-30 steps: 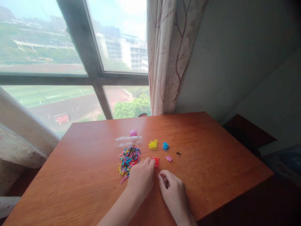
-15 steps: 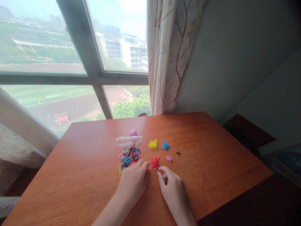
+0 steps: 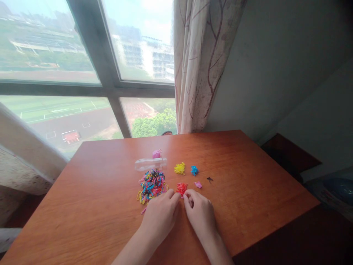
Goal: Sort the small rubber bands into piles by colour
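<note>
My left hand (image 3: 162, 210) is closed, its fingertips at the near edge of a small pile of red rubber bands (image 3: 182, 188). My right hand (image 3: 200, 210) is pinched shut just across from it, almost touching the left fingertips. Whatever sits between the fingers of either hand is too small or hidden. Left of the red pile, partly behind my left hand, lies a larger heap of mixed-colour rubber bands (image 3: 152, 184). Small groups of yellow rubber bands (image 3: 179, 168), blue rubber bands (image 3: 194, 170), pink rubber bands (image 3: 198, 184) and black rubber bands (image 3: 210, 179) lie beyond and to the right.
A clear plastic bag or sleeve (image 3: 150, 164) lies behind the mixed heap, with a small pink object (image 3: 157, 154) beyond it. The wooden table (image 3: 91, 198) ends at a window (image 3: 113, 92) and a curtain (image 3: 193, 73). Its right edge drops off into shadow.
My left hand has moved right from the mixed heap toward the red pile, and my right fingertips have closed in to meet it. A pink band now shows at the heap's near edge.
</note>
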A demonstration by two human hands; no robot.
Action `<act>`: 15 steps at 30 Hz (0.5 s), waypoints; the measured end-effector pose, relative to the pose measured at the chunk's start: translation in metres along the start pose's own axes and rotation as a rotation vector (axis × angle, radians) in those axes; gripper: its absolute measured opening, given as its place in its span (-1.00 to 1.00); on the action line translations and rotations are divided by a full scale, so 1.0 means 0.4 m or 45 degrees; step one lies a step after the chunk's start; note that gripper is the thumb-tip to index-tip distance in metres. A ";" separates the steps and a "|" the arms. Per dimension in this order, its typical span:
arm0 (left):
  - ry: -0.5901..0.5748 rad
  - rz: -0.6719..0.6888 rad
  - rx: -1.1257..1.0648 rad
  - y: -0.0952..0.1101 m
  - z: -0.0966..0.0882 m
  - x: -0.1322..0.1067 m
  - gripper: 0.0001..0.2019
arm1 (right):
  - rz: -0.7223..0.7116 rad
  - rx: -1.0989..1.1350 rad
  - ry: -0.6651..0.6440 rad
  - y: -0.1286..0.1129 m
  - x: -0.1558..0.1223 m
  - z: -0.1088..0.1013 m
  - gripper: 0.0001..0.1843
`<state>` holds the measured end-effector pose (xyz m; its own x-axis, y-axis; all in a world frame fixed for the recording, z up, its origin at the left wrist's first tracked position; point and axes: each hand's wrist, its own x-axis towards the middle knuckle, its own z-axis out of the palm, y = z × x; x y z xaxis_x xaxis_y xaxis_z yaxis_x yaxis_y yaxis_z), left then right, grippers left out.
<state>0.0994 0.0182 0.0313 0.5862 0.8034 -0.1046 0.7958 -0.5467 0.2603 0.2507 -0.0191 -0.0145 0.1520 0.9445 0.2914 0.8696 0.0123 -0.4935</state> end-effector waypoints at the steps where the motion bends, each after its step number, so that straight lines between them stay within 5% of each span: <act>1: -0.004 0.010 -0.003 0.003 0.000 0.001 -0.76 | 0.010 0.008 -0.004 0.000 0.000 0.000 -0.75; 15: 0.031 0.000 0.029 -0.002 0.014 0.008 -0.77 | 0.006 0.035 -0.029 -0.004 0.002 -0.002 -0.81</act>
<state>0.1013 0.0198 0.0255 0.5825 0.8088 -0.0811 0.7993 -0.5518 0.2380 0.2496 -0.0187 -0.0129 0.1453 0.9518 0.2702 0.8554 0.0164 -0.5177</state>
